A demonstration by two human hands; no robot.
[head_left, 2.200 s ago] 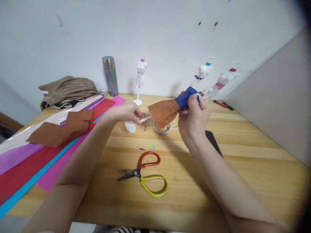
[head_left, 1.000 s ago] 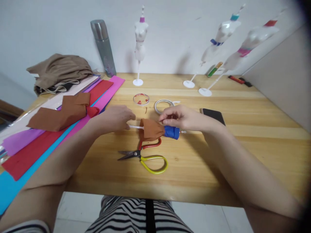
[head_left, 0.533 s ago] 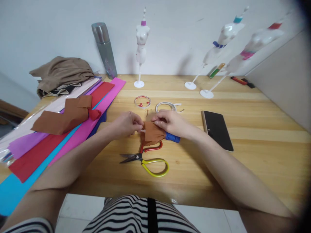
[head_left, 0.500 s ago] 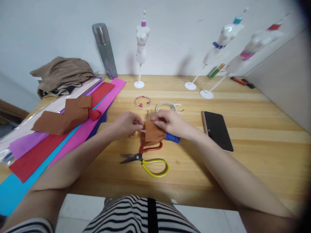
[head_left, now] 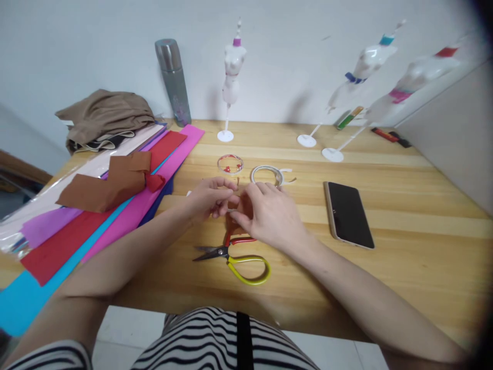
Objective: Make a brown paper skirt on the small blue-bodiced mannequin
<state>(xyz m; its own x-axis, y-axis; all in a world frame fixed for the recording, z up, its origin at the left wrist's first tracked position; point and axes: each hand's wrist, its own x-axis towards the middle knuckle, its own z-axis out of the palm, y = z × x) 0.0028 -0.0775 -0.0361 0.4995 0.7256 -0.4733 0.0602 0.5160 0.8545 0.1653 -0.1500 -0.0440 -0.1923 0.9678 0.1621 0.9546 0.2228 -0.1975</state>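
Observation:
My left hand (head_left: 215,198) is over the table with its fingers curled together, close to my right thumb. What its fingertips hold, if anything, is too small to make out. My right hand (head_left: 271,213) bends over a piece of brown crepe paper (head_left: 247,203), which is mostly hidden beneath it. A small pale strip shows where the fingers of both hands meet. Just below lie scissors (head_left: 221,251) with one red and one yellow handle, blades pointing left. Above my hands are a roll of white tape (head_left: 254,173) and a clear ring with red bits (head_left: 219,163).
Left, coloured paper sheets (head_left: 176,154) lie under a brown folded piece (head_left: 90,192), beside brown cloth (head_left: 110,115). A flask (head_left: 175,87) and white mini mannequins (head_left: 233,64) stand along the wall. A phone (head_left: 350,213) lies to the right.
My right hand has turned and come down over the brown paper, covering it and its blue end. My left hand has loosened from the paper's edge. The view has shifted slightly.

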